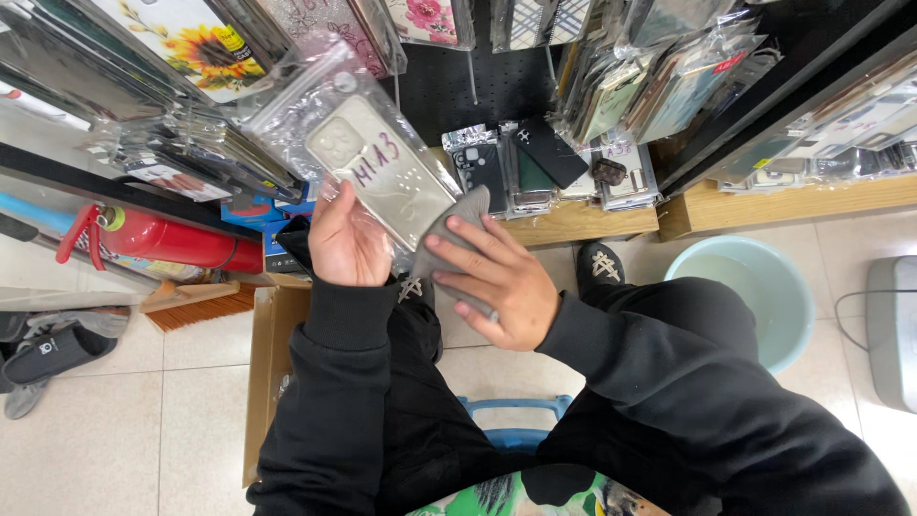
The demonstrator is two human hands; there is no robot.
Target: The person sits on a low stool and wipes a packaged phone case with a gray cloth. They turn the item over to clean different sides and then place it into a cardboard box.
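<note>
Up top, bagged phone case (368,158) above left hand's (346,239) grip.

Bagged clear phone case (377,162), tilted, touching grey cloth (449,239).

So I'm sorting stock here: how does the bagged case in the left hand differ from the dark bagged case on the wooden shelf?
The bagged case gripped by the left hand is pale and clear; the dark bagged case is black. The pale one is held up, tilted, with handwriting on its bag; the dark one rests on the wooden shelf among others. The right hand presses a grey cloth to the pale one only. Both sit in clear plastic bags.
</note>
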